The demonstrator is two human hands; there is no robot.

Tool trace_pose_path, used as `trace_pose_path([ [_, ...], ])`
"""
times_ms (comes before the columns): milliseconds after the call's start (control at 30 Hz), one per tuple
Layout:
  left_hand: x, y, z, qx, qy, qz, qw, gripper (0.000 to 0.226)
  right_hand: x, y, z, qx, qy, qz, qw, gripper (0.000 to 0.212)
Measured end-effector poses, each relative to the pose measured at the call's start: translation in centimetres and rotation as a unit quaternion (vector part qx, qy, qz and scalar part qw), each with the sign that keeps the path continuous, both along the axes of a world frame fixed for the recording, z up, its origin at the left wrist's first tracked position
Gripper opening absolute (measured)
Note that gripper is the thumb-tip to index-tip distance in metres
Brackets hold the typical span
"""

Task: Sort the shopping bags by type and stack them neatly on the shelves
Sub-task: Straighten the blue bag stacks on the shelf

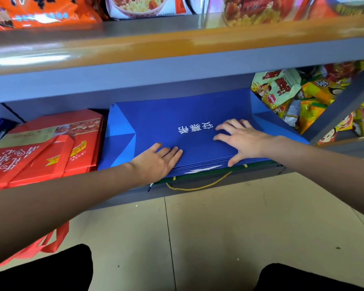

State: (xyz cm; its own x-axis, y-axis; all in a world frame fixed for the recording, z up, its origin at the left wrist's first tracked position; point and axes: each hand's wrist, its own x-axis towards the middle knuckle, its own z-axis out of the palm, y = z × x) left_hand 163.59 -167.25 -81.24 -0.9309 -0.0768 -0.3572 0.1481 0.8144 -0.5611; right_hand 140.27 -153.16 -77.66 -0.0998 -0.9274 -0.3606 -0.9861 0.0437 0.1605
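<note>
Pressing: both hands lie flat on the stack of blue bags (183, 122) on the lower shelf (219, 181).
Left hand (158, 160): fingers straight and together, palm down on the near left part of the top bag, at its front edge.
Right hand (240, 137): fingers spread wide over the top bag beside its white lettering, thumb hooked over the front edge of the stack.
Blue bags: folded flat, piled several deep, lettering facing up; a green bag edge (208, 171) with a yellow cord handle (198, 186) shows beneath them, the cord hanging over the shelf front.
Red bags (57, 148): lying flat just left of the blue stack on the same shelf.
Snack packets (298, 97): heaped to the right of the stack.
Upper shelf (177, 45): carries noodle packets (139, 6).
Floor (229, 227): pale tiles.
</note>
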Motion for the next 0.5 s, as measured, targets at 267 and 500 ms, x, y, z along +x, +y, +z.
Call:
trace_pose_path([
  [267, -1.0, 1.4, 1.7, 0.113, -0.030, 0.128, 0.985, 0.079, -0.5, -0.1, 0.3, -0.020, -0.045, -0.018, 0.999, 0.088],
  [500, -1.1, 0.4, 1.8, 0.107, 0.068, 0.150, 0.981, 0.083, -1.6, -0.8, 2.4, -0.137, -0.185, -0.080, 0.970, 0.074],
])
